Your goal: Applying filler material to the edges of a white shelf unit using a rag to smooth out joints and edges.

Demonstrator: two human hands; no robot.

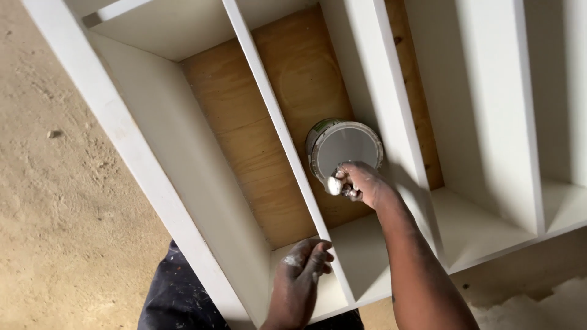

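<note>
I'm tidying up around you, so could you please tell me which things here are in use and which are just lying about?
In use:
- paint can
- brush handle, gripped by right hand
- white cabinet, left hand resting on its frame

Lying about:
- small stone on the dirt floor

Matt white-painted cabinet w/ bare plywood back; tin prob. metal.

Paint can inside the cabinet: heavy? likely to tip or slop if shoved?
The paint can looks nearly full of grey paint, so probably heavy for its size. It stands upright on the flat plywood back panel, so tipping seems unlikely. With no lid, a hard shove might slop paint; the right hand is at its rim.
</note>
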